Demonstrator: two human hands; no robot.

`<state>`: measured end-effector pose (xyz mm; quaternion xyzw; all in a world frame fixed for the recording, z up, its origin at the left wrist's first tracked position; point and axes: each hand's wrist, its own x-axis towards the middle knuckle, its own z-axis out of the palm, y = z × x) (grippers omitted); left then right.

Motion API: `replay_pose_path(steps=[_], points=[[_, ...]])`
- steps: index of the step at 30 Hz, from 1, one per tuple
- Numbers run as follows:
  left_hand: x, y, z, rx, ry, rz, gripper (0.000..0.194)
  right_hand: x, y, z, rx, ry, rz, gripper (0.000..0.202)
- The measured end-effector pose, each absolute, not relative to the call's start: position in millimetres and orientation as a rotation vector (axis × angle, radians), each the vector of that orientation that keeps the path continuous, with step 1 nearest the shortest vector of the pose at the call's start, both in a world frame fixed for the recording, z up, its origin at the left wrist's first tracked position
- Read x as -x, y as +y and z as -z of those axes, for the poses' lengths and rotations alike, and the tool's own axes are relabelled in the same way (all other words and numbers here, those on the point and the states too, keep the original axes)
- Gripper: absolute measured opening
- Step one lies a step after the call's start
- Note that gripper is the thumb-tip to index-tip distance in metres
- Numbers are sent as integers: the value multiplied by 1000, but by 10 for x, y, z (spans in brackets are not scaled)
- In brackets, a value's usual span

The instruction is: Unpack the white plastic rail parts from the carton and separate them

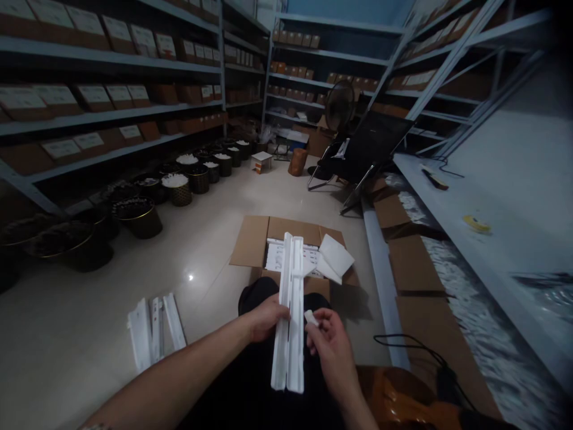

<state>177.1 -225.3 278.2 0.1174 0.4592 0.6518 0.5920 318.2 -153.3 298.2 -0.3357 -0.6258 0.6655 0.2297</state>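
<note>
My left hand (267, 318) is closed on a long white plastic channel piece (290, 334) that has two side-by-side troughs. It lies lengthwise above my lap, its far end over the open carton. Just right of the channel piece, my right hand (330, 337) pinches a small white block (311, 318) between thumb and fingers. Past my knees the cardboard carton (250, 242) stands with its flaps spread and white parts inside. Two flat white square pieces (336, 257) rest on its right side.
Several white strips (142, 334) lie on the floor at left. Dark bins (138, 221) line the left shelves. A folding chair (358, 149) and a fan (340, 106) stand ahead. At right is a workbench (505, 251) with a yellow tape roll (477, 224), cartons (414, 266) below its edge.
</note>
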Motion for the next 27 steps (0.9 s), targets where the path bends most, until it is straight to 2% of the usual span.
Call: replay_pose_path(steps=[3, 10, 15, 27], points=[[-1773, -2247, -2753, -290, 1084, -1536, 38, -3182, -1539, -2954, 901, -1849, -1747, 36], [-1776, -2253, -2804, -320, 1063, -1559, 41, -3187, -1506, -2894, 848, -2171, -1329, 22], [-1781, -2248, -2804, -298, 1053, -1560, 41, -3200, -1508, -2898, 768, -2398, -1133, 24], [-1792, -2238, -2807, -241, 1095, -1571, 30, -3158, -1503, -2856, 833, -2416, -1167, 26]])
